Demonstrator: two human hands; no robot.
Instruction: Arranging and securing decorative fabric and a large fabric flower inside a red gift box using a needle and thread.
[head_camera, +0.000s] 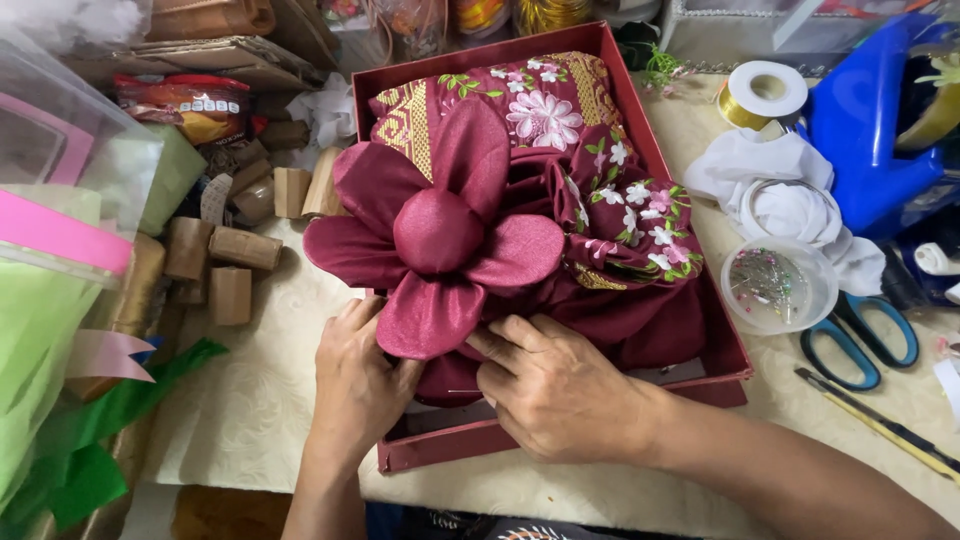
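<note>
Green plastic sheeting (60, 440) and pink-edged clear bags (50, 200) crowd the far left of the worktop (260, 400), with short cardboard tubes (225, 265) heaped just beside them. The left hand (360, 375) reaches in from below, fingers curled under the lowest petal of a maroon fabric flower (440, 230), thumb side against the cloth. The flower sits at the left of centre in a shallow red box (440, 450), its round middle facing up toward the camera and its petals fanning outward. Under and behind it lies maroon cloth with gold borders and pink-and-white floral embroidery (590, 150), folded along the box's long axis, which runs from the near edge up to the far right. The right hand (555, 385) presses on the dark folds below the flower, fingers together, forefinger and thumb apparently pinching a thin pin, though that is hard to tell. Further right stand a clear round tub of pins (778, 285), white fabric (790, 195), a gold ribbon spool (762, 95), blue-handled scissors (860, 340) and a yellow craft knife (880, 425).
</note>
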